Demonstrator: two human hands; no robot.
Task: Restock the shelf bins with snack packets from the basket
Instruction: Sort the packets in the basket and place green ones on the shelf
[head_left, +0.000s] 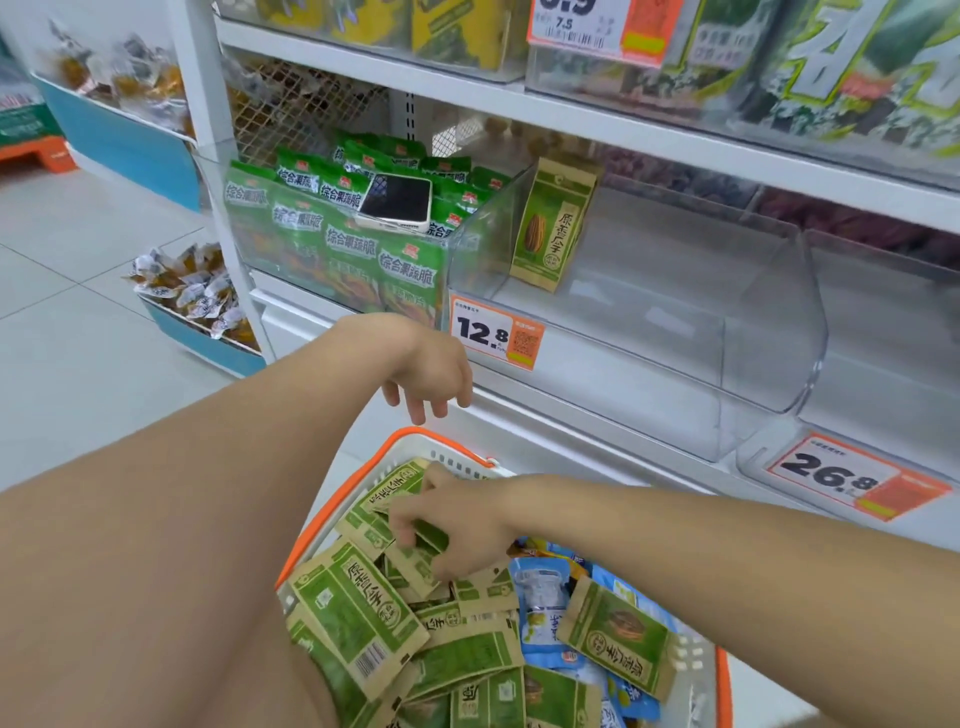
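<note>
A white basket with an orange rim (410, 434) sits low in front of me, full of green-and-brown seed packets (353, 613) and some blue packets (540, 597). My right hand (457, 525) is down in the basket, fingers curled around a seed packet (415, 558) near the top of the pile. Just above the basket's far rim hovers my left hand (431, 374), fingers apart and holding nothing. On the shelf, a clear bin (769, 322) holds a single seed packet (553, 223) standing upright against its left wall.
The bin to the left is packed with green crisp bags (332, 244), and a phone (397, 200) lies on top of them. Price tags 12.8 (496, 332) and 26.8 (836, 475) hang on the shelf edge. Another clear bin (893, 332) stands to the right. Low bins of wrapped snacks (192, 291) line the aisle at left.
</note>
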